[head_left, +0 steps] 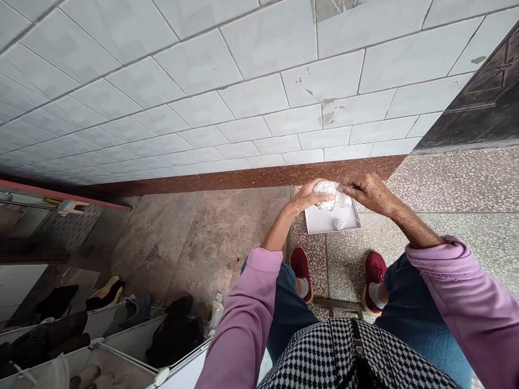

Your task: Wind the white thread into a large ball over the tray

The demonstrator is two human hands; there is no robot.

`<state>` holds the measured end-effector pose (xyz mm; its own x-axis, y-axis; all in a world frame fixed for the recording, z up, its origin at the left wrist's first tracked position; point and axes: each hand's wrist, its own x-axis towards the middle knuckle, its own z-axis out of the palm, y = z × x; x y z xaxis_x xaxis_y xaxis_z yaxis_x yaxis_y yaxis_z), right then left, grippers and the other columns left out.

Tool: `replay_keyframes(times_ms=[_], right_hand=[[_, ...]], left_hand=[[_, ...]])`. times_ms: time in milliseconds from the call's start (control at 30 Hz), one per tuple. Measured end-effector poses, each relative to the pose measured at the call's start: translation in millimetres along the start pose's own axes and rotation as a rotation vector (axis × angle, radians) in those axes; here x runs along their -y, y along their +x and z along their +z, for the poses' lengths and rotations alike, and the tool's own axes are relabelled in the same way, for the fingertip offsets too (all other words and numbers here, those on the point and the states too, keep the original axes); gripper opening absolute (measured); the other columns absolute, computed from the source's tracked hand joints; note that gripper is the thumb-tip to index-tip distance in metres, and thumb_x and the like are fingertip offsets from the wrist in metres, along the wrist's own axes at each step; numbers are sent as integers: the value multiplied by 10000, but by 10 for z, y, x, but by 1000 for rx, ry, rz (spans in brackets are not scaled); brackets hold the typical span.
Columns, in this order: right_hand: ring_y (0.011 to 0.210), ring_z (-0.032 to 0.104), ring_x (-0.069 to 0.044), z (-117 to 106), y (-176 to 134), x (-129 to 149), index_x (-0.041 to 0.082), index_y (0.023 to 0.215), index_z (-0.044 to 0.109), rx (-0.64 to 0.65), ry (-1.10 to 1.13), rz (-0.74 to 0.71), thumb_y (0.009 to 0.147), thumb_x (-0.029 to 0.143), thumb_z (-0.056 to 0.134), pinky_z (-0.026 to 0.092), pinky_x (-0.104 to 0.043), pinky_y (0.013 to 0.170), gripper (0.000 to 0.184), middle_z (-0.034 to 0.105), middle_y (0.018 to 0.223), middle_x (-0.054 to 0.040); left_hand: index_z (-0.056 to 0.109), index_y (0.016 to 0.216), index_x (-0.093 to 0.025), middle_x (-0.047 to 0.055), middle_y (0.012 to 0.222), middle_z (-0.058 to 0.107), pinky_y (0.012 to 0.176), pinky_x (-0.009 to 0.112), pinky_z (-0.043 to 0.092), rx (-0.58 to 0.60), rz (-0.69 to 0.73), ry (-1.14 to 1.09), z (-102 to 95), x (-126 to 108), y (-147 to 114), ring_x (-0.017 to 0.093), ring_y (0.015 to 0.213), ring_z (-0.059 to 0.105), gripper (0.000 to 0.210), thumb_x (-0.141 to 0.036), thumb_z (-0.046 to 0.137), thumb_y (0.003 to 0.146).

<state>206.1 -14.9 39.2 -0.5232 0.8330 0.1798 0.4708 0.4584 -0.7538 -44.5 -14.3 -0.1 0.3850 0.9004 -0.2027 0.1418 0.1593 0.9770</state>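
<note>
Tiled wall (251,54), roundish white thread ball (325,187), long axis unclear, left fingers (320,198) holding it, right fingers (352,191) pinched alongside

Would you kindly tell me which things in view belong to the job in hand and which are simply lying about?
In the job:
white ball of strand, in the left hand
right hand, beside that ball
pale tray, below the hands
small white ball, in the tray

Apparently lying about, lower left:
white-edged rack
dark bundle
</note>
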Motion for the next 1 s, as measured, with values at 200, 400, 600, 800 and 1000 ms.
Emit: replay_keyframes(times_ms=[200,400,600,800,1000], right_hand=[[621,426,-141,-11,87,-256,239,730,617,-94,321,16,917,670,837,351,-333,603,520,508,655,25],[608,392,-126,119,187,-280,234,759,640,-120,468,55,911,743,814,318,-308,569,559,501,646,41],[652,430,-153,370,268,-248,240,726,582,-157,355,73,1018,694,654,349,-331,649,545,495,647,28],[672,530,-186,424,175,-188,236,775,594,-38,129,47,1073,484,551,383,-352,711,390,575,678,-11],[667,515,-175,498,61,-11,238,764,536,59,41,38,1049,310,546,365,-345,712,294,589,710,-14]], left_hand=[[804,1231,-213,107,1197,794,914,373,555,270,-96,-126,-3,-98,-118,284,1096,724,711,-514,988,614],[784,1228,-206,140,1216,820,974,440,599,166,-68,-411,97,-124,-129,396,1257,728,871,-662,1005,520],[703,1314,-230,145,1397,779,1122,518,597,-93,8,-726,122,-130,-42,428,1502,608,903,-697,964,587],[738,1206,-210,126,1328,815,1139,497,588,-285,19,-741,72,-102,36,401,1479,643,705,-567,965,641],[767,1147,-207,78,1187,834,1079,436,588,-411,130,-611,47,36,146,344,1302,741,684,-496,1011,576]])
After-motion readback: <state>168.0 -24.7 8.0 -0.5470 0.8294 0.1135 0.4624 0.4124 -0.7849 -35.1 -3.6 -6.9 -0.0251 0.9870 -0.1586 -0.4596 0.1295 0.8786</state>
